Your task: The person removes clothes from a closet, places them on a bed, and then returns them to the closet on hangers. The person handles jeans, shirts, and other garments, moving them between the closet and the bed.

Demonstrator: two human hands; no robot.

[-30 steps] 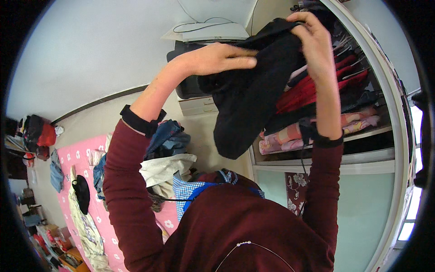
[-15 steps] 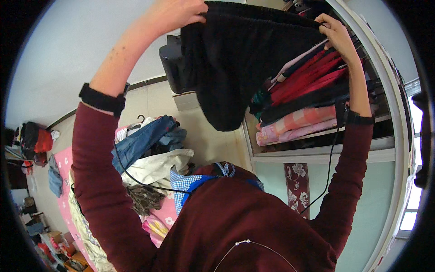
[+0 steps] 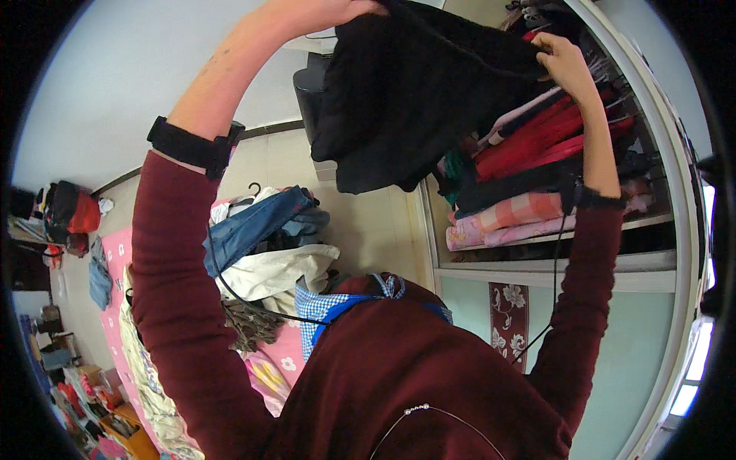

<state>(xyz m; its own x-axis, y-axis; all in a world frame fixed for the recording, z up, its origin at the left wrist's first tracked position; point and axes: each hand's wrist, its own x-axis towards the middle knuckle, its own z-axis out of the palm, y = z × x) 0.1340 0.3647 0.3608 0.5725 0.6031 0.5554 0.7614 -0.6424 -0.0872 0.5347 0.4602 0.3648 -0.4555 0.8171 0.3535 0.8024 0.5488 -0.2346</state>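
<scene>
Black garment (image 3: 429, 107) hangs in the upper middle of the frame, between the two raised hands and off the bed. The left hand (image 3: 333, 11), at the top edge of the frame, appears to grip its upper edge with the thumb against the fabric, though the other fingers are cut off from view. The right hand (image 3: 566, 65), at the upper right, has its fingers closed on the opposite corner.

From hand to hand, the top edge slopes down toward the right of the frame, so the left grip sits higher in the picture. The garment's longer line runs slantwise, from the right hand toward the middle left, and most of the loose fabric drops below the left hand, ending in an uneven lower hem.

Of the two, the right hand is nearer in the frame to the wardrobe (image 3: 498, 277), where red clothes (image 3: 517, 146) hang just below and beside the garment's right part, above folded pink fabric (image 3: 525, 211). Jeans (image 3: 253, 230) and a white cloth (image 3: 280, 272) lie piled on the pink bed (image 3: 287, 345) at lower left, well apart from both hands.
</scene>
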